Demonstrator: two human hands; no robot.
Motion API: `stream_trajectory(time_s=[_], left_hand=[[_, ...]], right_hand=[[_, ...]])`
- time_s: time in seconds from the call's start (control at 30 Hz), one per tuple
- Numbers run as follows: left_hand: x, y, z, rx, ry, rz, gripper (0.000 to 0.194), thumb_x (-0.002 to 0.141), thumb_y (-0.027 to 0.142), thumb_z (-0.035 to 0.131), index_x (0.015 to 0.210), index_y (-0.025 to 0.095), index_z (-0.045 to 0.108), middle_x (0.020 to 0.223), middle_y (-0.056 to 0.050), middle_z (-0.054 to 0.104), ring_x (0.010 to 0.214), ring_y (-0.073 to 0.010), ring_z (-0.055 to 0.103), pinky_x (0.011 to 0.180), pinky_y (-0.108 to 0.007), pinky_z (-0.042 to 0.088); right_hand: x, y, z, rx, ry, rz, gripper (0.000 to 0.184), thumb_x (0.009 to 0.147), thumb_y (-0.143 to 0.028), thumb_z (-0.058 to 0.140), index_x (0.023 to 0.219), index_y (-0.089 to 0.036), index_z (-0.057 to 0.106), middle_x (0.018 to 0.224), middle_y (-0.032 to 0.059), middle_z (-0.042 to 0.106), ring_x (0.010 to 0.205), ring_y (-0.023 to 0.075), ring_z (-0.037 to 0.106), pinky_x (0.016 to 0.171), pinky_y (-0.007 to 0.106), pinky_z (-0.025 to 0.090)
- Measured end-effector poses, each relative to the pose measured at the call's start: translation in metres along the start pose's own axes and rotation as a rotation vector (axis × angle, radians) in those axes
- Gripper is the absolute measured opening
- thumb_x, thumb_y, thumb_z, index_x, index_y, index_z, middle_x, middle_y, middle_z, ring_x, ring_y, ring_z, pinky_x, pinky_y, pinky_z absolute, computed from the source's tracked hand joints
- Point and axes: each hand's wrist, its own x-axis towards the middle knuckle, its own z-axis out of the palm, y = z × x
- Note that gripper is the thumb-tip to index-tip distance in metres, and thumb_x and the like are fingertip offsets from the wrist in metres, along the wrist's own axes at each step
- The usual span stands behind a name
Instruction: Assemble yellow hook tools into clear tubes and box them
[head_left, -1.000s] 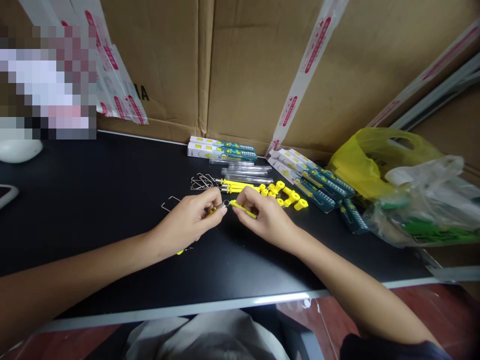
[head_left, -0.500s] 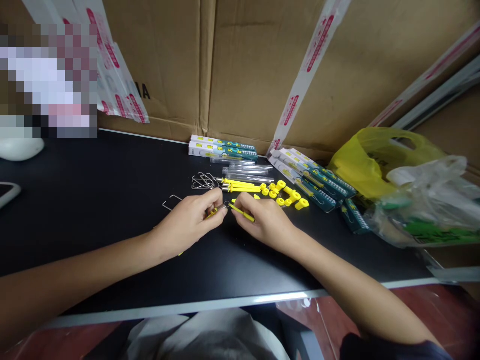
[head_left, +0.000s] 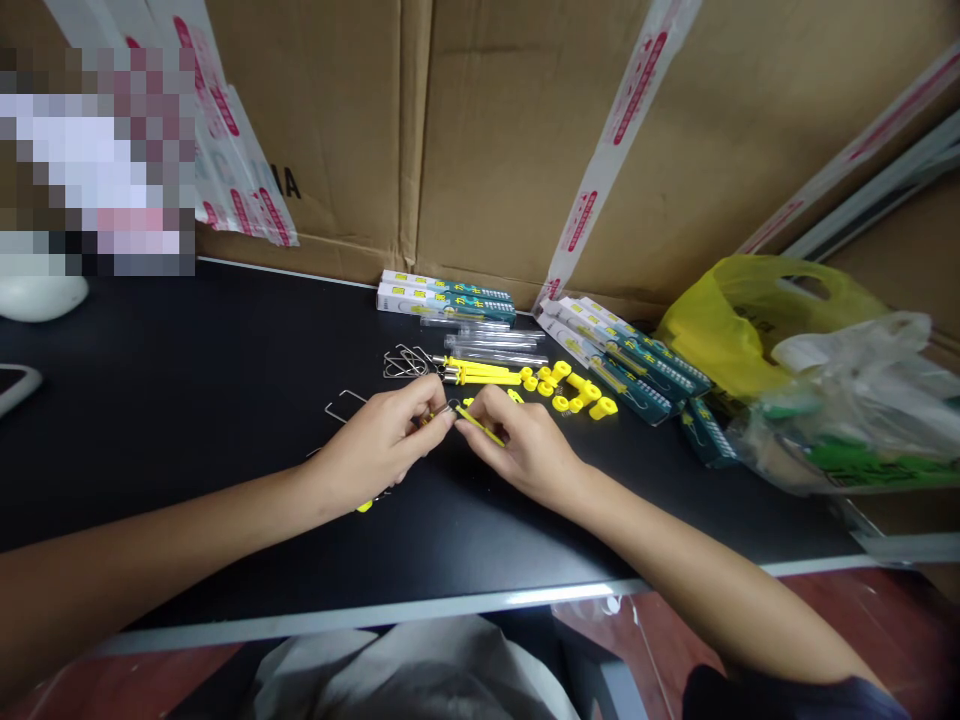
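Observation:
Over the black table, my left hand (head_left: 386, 432) is closed in a pinch on a small metal spring (head_left: 451, 406), with a bit of yellow showing between the fingers. My right hand (head_left: 529, 440) pinches a thin yellow rod (head_left: 480, 425), its left tip meeting the spring's end; whether the two are hooked together I cannot tell. Beneath my left wrist a yellow piece (head_left: 364, 506) with thin metal peeks out. Bent wire hooks (head_left: 407, 362) and yellow rods with metal ends (head_left: 484, 373) lie just beyond my fingers.
Several yellow caps (head_left: 602, 408) are scattered right of the rods. Clear plastic tubes (head_left: 495, 345) lie behind them, before printed boxes (head_left: 442, 298). More boxes (head_left: 622, 355) and plastic bags (head_left: 840, 400) are at the right. Cardboard (head_left: 487, 150) stands along the back.
My right hand has shifted slightly left and turned a little, so less of the yellow rod shows. The yellow piece under my left wrist is more visible.

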Motion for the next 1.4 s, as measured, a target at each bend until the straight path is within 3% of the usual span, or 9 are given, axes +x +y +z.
stream_trajectory(time_s=[0.3, 0.53, 0.83, 1.13, 1.3, 1.4], left_hand=[[0.001, 0.002, 0.003, -0.29, -0.055, -0.024, 0.021, 0.097, 0.038, 0.04, 0.085, 0.02, 0.041, 0.062, 0.01, 0.048, 0.034, -0.0021, 0.042, 0.035, -0.014, 0.032], [0.001, 0.002, 0.004, -0.395, -0.1, -0.014, 0.022, 0.098, 0.039, 0.038, 0.09, 0.02, 0.044, 0.065, 0.008, 0.048, 0.035, -0.0019, 0.041, 0.034, -0.013, 0.036], [0.001, 0.001, 0.001, -0.511, -0.186, -0.084, 0.03, 0.098, 0.043, 0.034, 0.08, 0.02, 0.04, 0.057, 0.009, 0.037, 0.037, -0.0031, 0.033, 0.033, -0.013, 0.032], [0.004, 0.001, -0.001, -0.465, -0.217, -0.136, 0.034, 0.097, 0.041, 0.035, 0.069, 0.02, 0.035, 0.05, 0.009, 0.035, 0.036, -0.0046, 0.031, 0.034, -0.014, 0.034], [0.004, 0.002, 0.0, -0.482, -0.267, -0.24, 0.035, 0.095, 0.04, 0.033, 0.066, 0.021, 0.035, 0.047, 0.008, 0.037, 0.033, -0.0055, 0.032, 0.03, -0.015, 0.033], [0.004, 0.002, 0.001, -0.5, -0.292, -0.279, 0.036, 0.094, 0.043, 0.035, 0.066, 0.02, 0.036, 0.047, 0.007, 0.038, 0.032, -0.0047, 0.028, 0.028, -0.014, 0.026]], right_hand=[[-0.002, 0.001, 0.005, -0.016, 0.118, -0.125, 0.023, 0.095, -0.023, 0.05, 0.073, -0.021, 0.042, 0.065, -0.0032, 0.046, 0.055, 0.0088, 0.039, 0.053, 0.021, 0.034], [0.001, -0.003, -0.001, 0.079, 0.163, -0.137, 0.015, 0.092, -0.023, 0.056, 0.079, -0.02, 0.05, 0.068, -0.0017, 0.052, 0.057, 0.0094, 0.045, 0.055, 0.022, 0.039], [0.002, 0.007, -0.005, 0.049, 0.079, -0.273, 0.011, 0.092, -0.023, 0.057, 0.083, -0.021, 0.051, 0.07, -0.0006, 0.055, 0.062, 0.0119, 0.049, 0.059, 0.025, 0.04], [0.007, 0.014, -0.016, -0.217, -0.063, -0.41, 0.014, 0.097, -0.019, 0.046, 0.085, -0.02, 0.052, 0.073, 0.0027, 0.062, 0.065, 0.0141, 0.052, 0.061, 0.026, 0.039], [0.007, 0.021, -0.019, -0.002, -0.012, -0.238, 0.009, 0.09, -0.019, 0.055, 0.084, -0.021, 0.049, 0.076, 0.0007, 0.058, 0.067, 0.0127, 0.053, 0.06, 0.023, 0.042], [0.009, 0.023, -0.023, 0.108, -0.023, -0.164, 0.008, 0.086, -0.014, 0.054, 0.084, -0.02, 0.05, 0.078, -0.0001, 0.057, 0.067, 0.0118, 0.053, 0.062, 0.023, 0.043]])
